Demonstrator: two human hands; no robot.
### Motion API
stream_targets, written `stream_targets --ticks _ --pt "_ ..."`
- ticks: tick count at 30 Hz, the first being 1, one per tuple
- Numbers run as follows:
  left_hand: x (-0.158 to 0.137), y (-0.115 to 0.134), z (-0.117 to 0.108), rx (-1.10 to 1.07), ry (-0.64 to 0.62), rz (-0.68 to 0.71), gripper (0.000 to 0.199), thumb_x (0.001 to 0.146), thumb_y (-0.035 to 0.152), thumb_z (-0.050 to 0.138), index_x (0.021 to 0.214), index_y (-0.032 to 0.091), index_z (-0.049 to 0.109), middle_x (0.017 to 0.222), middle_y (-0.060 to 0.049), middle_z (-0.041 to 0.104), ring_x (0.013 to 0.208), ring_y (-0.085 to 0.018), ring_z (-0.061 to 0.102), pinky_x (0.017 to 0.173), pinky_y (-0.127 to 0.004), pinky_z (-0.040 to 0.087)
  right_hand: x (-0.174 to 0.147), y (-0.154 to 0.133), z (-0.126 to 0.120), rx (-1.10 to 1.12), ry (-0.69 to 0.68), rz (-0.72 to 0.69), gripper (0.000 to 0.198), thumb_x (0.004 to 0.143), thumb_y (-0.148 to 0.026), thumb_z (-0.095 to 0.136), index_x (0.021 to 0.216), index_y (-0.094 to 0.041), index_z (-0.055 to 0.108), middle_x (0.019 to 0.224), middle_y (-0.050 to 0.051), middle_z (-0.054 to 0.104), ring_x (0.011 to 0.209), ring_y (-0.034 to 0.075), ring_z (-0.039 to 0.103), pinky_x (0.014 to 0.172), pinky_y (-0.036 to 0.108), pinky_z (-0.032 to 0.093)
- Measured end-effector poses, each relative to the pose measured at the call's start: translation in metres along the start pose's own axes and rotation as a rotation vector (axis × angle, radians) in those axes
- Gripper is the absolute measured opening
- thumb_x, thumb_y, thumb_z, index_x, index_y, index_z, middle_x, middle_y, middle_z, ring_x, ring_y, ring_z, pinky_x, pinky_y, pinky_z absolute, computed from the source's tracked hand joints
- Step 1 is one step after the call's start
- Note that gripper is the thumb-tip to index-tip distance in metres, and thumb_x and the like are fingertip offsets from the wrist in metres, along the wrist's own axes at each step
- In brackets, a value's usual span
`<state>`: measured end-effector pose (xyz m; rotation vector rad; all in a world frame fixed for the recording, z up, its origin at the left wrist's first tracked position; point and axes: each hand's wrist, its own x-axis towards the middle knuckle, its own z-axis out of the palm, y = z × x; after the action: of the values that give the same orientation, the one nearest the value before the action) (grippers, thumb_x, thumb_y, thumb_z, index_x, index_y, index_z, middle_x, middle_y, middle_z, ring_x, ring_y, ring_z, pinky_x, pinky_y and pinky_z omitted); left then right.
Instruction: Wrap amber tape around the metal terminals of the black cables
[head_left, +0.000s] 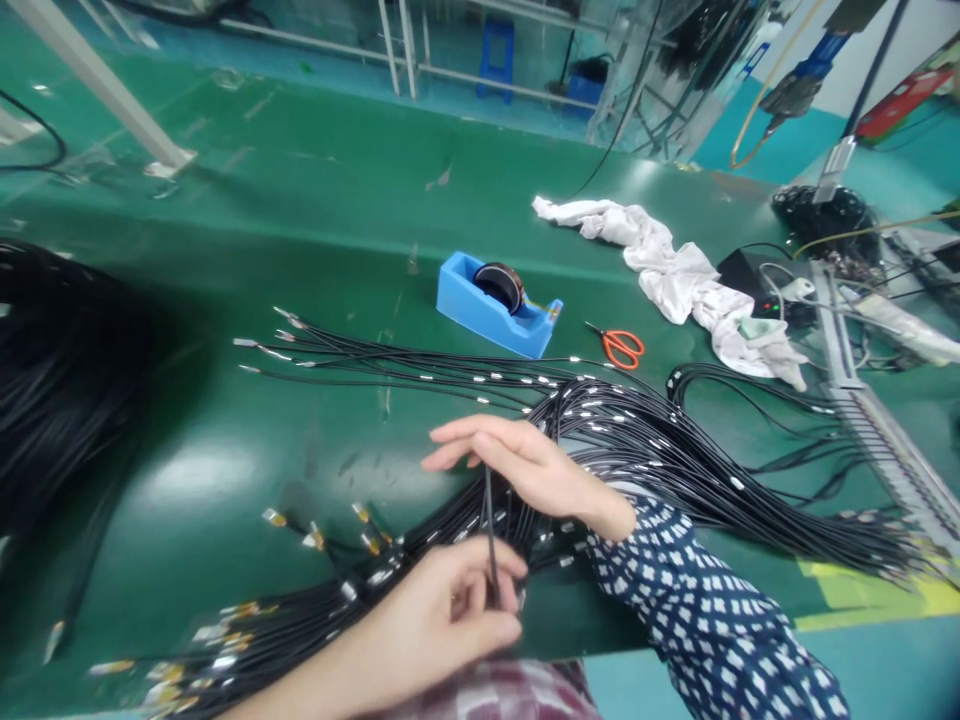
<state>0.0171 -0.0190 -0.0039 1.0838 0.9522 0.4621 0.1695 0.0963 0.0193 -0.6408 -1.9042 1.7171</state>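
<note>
Left hand grasps 1 black strand by bundled cables; whether the right hand grips is unclear.

Navy sleeve w/ lil white blocky motifs, abt 4 o'clock, stops at the R wrist. L forearm is bare, approx 7 o'clock. Maroon/white plaid clothing at 6 o'clock. L hand + R hand bare too.

Cables r coloured blk, surface grn, tape dispenser lt blue, scissor handles orange, sleeve patterned navy/wht tbh.
</note>
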Motion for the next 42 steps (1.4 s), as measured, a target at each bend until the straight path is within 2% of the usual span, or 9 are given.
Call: stream_targets --ticks 5,8,12,17,23,26,30,34,42 --pt "0.007 0.012 -0.01 -0.359 0.14 0.006 0.031 0.091 0.045 0.053 0.097 0.015 0.059 0.065 -0.003 0.07 0.037 -0.004 0.035 0.035 -0.015 0.023 -0.011 -0.01 0.008 -0.123 -0.158 -0.069 0.038 0.102 -0.027 0.035 0.135 -0.018 0.052 0.129 0.009 0.063 0.117 0.016 0.058 0.104 0.033 0.042" --pt "0.009 0.014 -0.014 -0.387 0.21 -0.016 0.027 0.09 0.043 0.058 0.089 0.016 0.059 0.057 -0.001 0.068 0.031 -0.002 0.036 0.033 -0.012 0.023 -0.012 -0.004 0.006 0.01 -0.046 0.025 0.038 0.103 -0.03 0.034 0.135 -0.017 0.051 0.123 0.01 0.066 0.106 0.015 0.063 0.097 0.031 0.047" --pt "0.009 0.013 -0.015 -0.38 0.269 -0.051 0.028 0.088 0.043 0.061 0.089 0.015 0.061 0.059 -0.002 0.069 0.029 -0.001 0.04 0.031 -0.01 0.024 -0.01 0.006 0.001 0.03 0.138 0.068 0.028 0.097 -0.034 0.05 0.102 -0.013 0.067 0.095 0.007 0.069 0.086 0.014 0.064 0.078 0.026 0.051" --pt "0.008 0.009 -0.015 -0.363 0.304 -0.053 0.03 0.086 0.044 0.063 0.088 0.014 0.062 0.061 -0.003 0.07 0.029 -0.002 0.041 0.031 -0.011 0.027 -0.009 0.01 0.0 -0.019 0.136 0.084 0.023 0.09 -0.033 0.06 0.082 -0.013 0.067 0.079 0.003 0.063 0.069 0.011 0.055 0.062 0.022 0.043" --pt "0.01 0.009 -0.014 -0.356 0.327 -0.063 0.031 0.085 0.045 0.063 0.09 0.014 0.063 0.058 -0.001 0.067 0.032 -0.004 0.041 0.032 -0.013 0.028 -0.013 0.012 -0.001 -0.024 0.097 0.058 0.021 0.087 -0.033 0.064 0.084 -0.013 0.07 0.08 0.004 0.065 0.067 0.011 0.057 0.059 0.022 0.044" --pt "0.007 0.011 -0.015 -0.361 0.346 -0.074 0.031 0.087 0.045 0.062 0.096 0.016 0.066 0.057 0.001 0.064 0.035 -0.004 0.038 0.034 -0.014 0.025 -0.018 0.021 -0.032 -0.31 0.222 0.114 0.025 0.091 -0.036 0.058 0.09 -0.014 0.071 0.087 0.005 0.069 0.075 0.013 0.062 0.066 0.024 0.048" --pt "0.003 0.013 -0.019 -0.393 0.387 -0.04 0.03 0.088 0.043 0.062 0.098 0.016 0.07 0.059 0.001 0.061 0.048 -0.006 0.04 0.045 -0.016 0.031 -0.032 0.042 -0.117 -1.041 0.691 0.454 0.028 0.095 -0.027 0.047 0.109 -0.017 0.069 0.113 0.01 0.068 0.104 0.018 0.061 0.093 0.03 0.045" --pt "0.004 0.014 -0.021 -0.365 0.394 0.03 0.026 0.089 0.039 0.061 0.096 0.015 0.07 0.058 0.002 0.059 0.059 -0.01 0.05 0.063 -0.02 0.04 -0.049 0.062 -0.182 -1.164 0.792 0.621 0.032 0.09 -0.016 0.048 0.114 -0.011 0.068 0.117 0.018 0.065 0.108 0.027 0.058 0.097 0.037 0.041" --pt "0.009 0.006 -0.025 -0.226 0.446 0.122 0.012 0.093 0.032 0.055 0.096 0.02 0.056 0.067 0.005 0.06 0.046 -0.006 0.047 0.051 -0.022 0.034 -0.051 0.077 -0.204 -1.089 0.832 0.582 0.036 0.083 -0.012 0.049 0.115 -0.006 0.065 0.112 0.023 0.062 0.103 0.031 0.059 0.096 0.044 0.039"
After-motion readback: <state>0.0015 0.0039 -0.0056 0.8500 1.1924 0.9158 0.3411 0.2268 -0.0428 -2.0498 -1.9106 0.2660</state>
